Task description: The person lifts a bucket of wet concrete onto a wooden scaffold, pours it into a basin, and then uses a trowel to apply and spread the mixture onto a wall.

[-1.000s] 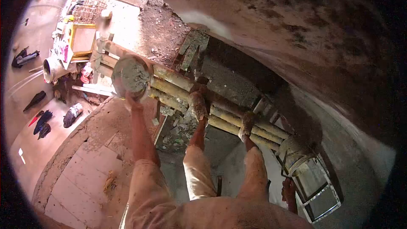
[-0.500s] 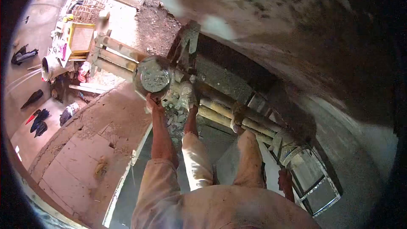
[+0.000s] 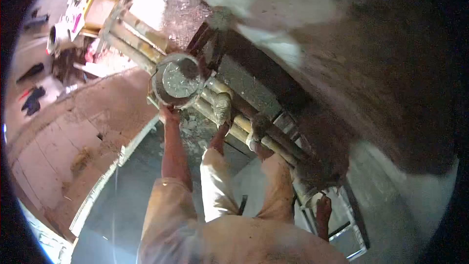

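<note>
At the near rim of a round bucket (image 3: 155, 85) is my left hand (image 3: 169, 113), its fingers closed on the edge. Wet grey mortar (image 3: 180, 80) lies inside the bucket, which overlaps the bamboo poles. Off to the lower right, my right hand (image 3: 323, 209) is closed around the handle of a trowel (image 3: 312, 198), whose blade is blurred. My covered feet (image 3: 223, 109) stand on the bamboo poles (image 3: 240, 128) between the two hands.
A rough, partly plastered wall (image 3: 351, 68) rises along the right. Below the poles lies a grey floor (image 3: 122, 200), with a ledge (image 3: 117, 159) along its left edge. A yellow-framed panel (image 3: 100, 12) and a tipped drum-like container (image 3: 59, 38) stand at upper left.
The view has turned and shifted. The bucket, with my left hand on its rim, looks slightly larger and farther from my feet. My right hand and trowel sit slightly further left in view.
</note>
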### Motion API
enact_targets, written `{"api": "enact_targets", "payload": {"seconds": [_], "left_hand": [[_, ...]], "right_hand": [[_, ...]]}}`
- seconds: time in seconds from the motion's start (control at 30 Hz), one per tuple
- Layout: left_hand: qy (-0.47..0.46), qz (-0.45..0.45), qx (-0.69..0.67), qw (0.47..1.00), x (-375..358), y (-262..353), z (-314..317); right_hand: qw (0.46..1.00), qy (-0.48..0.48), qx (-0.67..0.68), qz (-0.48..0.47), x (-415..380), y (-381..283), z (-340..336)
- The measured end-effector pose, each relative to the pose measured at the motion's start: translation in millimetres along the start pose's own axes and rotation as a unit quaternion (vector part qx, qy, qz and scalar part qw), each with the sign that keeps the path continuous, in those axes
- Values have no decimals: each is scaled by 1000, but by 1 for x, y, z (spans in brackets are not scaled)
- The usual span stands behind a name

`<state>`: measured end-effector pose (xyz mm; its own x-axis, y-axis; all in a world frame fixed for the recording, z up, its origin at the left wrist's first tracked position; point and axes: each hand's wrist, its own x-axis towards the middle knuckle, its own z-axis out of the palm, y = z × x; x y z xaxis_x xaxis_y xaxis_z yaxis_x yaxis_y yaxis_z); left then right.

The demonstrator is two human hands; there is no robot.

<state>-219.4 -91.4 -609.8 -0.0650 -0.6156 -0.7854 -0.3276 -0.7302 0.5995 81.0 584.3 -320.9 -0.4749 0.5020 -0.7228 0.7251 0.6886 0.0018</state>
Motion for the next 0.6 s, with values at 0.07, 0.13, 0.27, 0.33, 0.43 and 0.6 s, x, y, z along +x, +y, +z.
{"api": "enact_targets", "payload": {"seconds": [0.07,0.13,0.27,0.33,0.43,0.6], "left_hand": [[-25,-17,15,999,58,-17,-59],[45,-25,72,996,9,-3,-60],[47,8,223,974,25,-27,-150],[66,149,304,939,-6,-36,-162],[-26,120,155,980,-51,-20,-169],[-93,91,128,983,-111,-17,-195]], "right_hand": [[998,-50,-31,12,20,-132,-17],[988,-109,56,-96,53,-205,1],[894,-201,-6,-401,67,-400,8],[829,-201,-159,-497,51,-489,8],[698,-50,-255,-667,20,-585,39],[562,146,-441,-685,-16,-664,135]]}}
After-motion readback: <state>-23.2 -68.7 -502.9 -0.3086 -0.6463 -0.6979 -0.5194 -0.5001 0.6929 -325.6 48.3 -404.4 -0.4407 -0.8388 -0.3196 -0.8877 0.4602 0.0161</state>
